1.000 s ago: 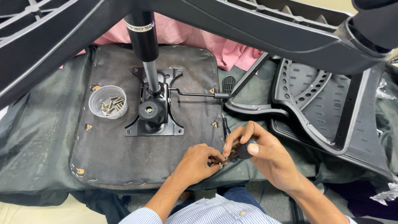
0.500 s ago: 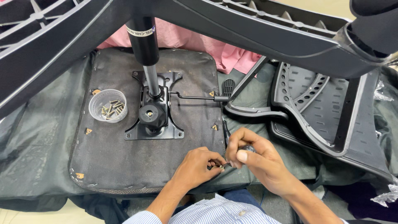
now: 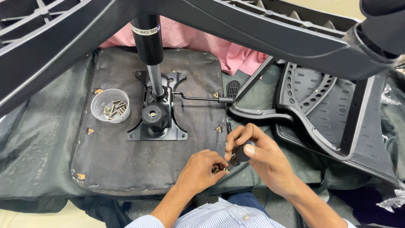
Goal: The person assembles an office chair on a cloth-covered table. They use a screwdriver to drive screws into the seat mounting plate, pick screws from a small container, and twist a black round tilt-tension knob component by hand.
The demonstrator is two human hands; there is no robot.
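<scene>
Across the top of my view runs the black chair base (image 3: 253, 29), its arms spreading left and right, with the gas cylinder (image 3: 148, 42) coming down from it. Below lies the upturned seat pad (image 3: 114, 156) on a dark cloth-covered worktop (image 3: 38, 139), with the black metal mechanism plate (image 3: 157, 122) bolted at its middle and a lever (image 3: 198, 99) reaching right. To the right rests a perforated black backrest frame (image 3: 320, 101). A clear cup of screws (image 3: 110, 105) stands on the pad, left of the plate.

At the pad's near right edge, my right hand (image 3: 261, 162) has a closed grip on a small black tool handle (image 3: 241, 153). My left hand (image 3: 201, 171) pinches a small screw (image 3: 219, 169) at the tool's tip. Compared with half a second ago, both hands stay at the same spot, the fingers slightly shifted.
</scene>
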